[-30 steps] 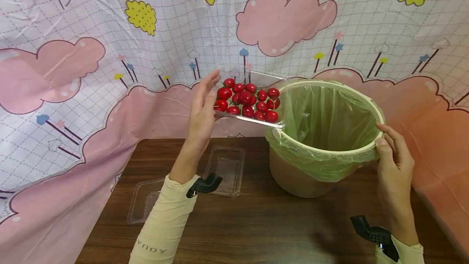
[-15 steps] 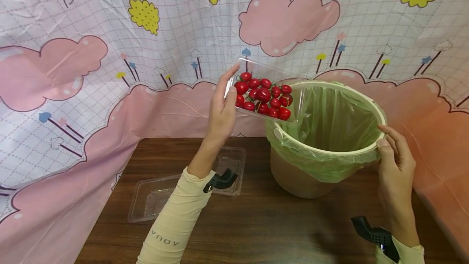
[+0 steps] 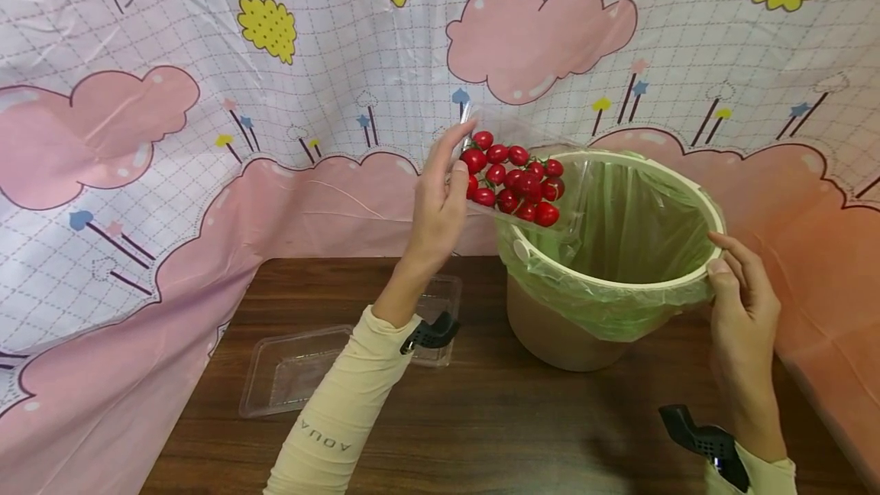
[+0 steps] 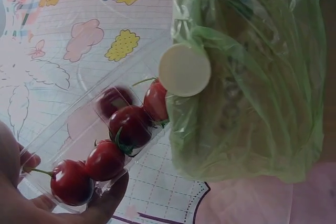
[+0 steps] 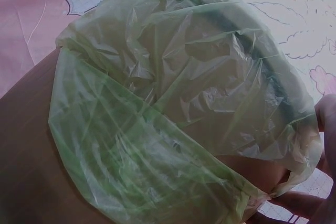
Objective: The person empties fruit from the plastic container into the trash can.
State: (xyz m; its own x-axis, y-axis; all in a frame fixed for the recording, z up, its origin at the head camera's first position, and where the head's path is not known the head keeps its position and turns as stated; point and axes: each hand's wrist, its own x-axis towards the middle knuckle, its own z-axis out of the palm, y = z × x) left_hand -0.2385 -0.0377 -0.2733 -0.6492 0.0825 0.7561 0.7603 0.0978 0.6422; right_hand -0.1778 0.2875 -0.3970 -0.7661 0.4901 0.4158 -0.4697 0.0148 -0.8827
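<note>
My left hand (image 3: 443, 201) grips one end of a clear plastic tray (image 3: 574, 221) of red cherry tomatoes (image 3: 528, 185), some with green stems. The tray tilts down to the right, its far end over the left rim of a bin (image 3: 571, 342). In the left wrist view the tomatoes (image 4: 105, 160) show through the tray's side, beside the bin's round cream knob (image 4: 185, 70). A green plastic bag (image 3: 619, 205) lines the bin and folds over its outside. My right hand (image 3: 745, 308) pinches the bin's right rim, thumb in front; the right wrist view shows the bag (image 5: 157, 93) draped there.
Two more clear plastic trays lie on the dark wooden table (image 3: 522, 426): one tray (image 3: 275, 373) at the left, another tray (image 3: 440, 327) partly hidden behind my left wrist. A patterned cloth (image 3: 330, 212) hangs behind and along both sides.
My left hand has carried the tray of tomatoes rightward to the bin's rim, and the tray has tipped further down to the right. My right hand has stayed on the rim.
</note>
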